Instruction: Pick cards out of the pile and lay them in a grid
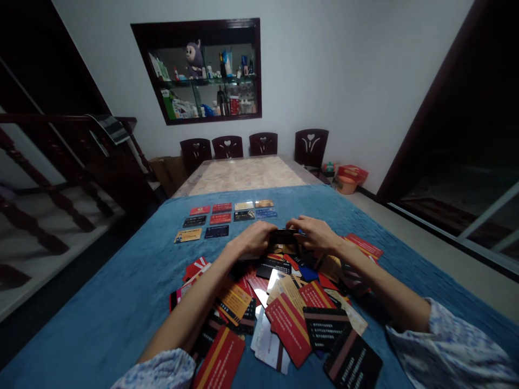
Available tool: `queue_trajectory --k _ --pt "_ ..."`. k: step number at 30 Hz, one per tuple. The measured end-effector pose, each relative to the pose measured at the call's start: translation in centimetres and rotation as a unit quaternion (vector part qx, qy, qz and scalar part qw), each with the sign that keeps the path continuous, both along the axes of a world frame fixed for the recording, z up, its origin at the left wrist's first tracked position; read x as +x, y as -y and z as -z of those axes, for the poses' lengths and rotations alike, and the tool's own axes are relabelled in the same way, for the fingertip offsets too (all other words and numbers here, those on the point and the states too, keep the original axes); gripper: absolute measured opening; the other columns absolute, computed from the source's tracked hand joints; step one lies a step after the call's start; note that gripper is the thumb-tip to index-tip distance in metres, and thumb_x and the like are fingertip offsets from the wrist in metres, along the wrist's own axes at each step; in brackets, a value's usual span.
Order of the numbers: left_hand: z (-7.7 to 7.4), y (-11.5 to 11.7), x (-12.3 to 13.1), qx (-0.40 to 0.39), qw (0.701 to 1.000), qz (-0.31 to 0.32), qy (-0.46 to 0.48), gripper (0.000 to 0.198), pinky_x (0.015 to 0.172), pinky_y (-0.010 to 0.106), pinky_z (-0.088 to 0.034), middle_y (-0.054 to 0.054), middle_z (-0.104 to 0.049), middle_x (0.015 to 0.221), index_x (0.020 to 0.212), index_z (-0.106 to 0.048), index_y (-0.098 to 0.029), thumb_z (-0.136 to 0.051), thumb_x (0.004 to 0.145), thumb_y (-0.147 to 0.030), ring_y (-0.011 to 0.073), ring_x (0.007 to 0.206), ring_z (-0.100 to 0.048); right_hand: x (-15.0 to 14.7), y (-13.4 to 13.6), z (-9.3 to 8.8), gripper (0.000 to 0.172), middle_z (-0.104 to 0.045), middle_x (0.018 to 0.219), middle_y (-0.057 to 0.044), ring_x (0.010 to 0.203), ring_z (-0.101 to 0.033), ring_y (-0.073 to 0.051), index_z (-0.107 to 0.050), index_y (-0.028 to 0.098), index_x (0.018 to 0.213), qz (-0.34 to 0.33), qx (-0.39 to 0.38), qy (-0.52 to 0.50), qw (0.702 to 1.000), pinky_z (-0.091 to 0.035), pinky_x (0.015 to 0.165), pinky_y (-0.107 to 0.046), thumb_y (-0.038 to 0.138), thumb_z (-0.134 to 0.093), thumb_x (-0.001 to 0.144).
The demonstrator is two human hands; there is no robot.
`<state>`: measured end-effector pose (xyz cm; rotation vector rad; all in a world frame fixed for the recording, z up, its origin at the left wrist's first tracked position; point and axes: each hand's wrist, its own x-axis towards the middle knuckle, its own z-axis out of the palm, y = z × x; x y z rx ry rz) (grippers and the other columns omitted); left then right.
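The person leans both bare forearms over a loose pile of cards (pixel 288 329) on a blue cloth (pixel 133 270), which covers the near part of the counter (pixel 251 172). The left hand (pixel 257 237) grasps one end of a dark card (pixel 283 234) at the far edge of the pile, and the right hand (pixel 314 232) grasps its other end — the card stands tilted between the fingers. Its printing is too dim to read.

The pile spreads between the forearms and under them, red, black, gold and pale cards overlapping at all angles. Beyond it to the left, well apart from the heap, ten cards lie in neat rows — four, four, then two, with a gold card (pixel 187 235) and a dark blue card (pixel 216 232) making up the nearest row. Dark chairs (pixel 263 143) stand past the counter's far end.
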<state>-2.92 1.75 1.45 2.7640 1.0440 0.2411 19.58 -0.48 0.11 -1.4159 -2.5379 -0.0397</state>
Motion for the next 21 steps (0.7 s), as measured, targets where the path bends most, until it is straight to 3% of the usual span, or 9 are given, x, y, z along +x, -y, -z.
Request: queue_trajectory --k 12,21 --pt "1.2 0.3 0.6 0.014 0.999 -0.007 0.033 0.029 0.079 0.027 -0.047 0.010 -0.071 0.097 0.096 -0.064 -0.015 -0.048 0.075 -0.005 0.0221 0.092 -0.065 -0.6 0.5 -0.3 0.037 -0.068 0.103 -0.009 0.090 -0.062 -0.022 -0.055 0.025 0.126 0.049 -0.004 0.065 0.997 -0.037 0.067 -0.027 0.020 -0.046 0.090" --pt "1.7 -0.3 0.6 0.025 0.998 -0.030 0.052 0.039 0.085 0.031 -0.048 0.013 -0.070 0.107 0.110 -0.063 -0.013 -0.050 0.074 -0.006 0.0254 0.101 -0.064 -0.9 0.1 0.4 0.042 -0.065 0.114 -0.012 0.105 -0.059 -0.025 -0.052 0.019 0.125 0.011 -0.008 0.013 1.000 -0.039 0.084 -0.033 0.017 -0.056 0.083"
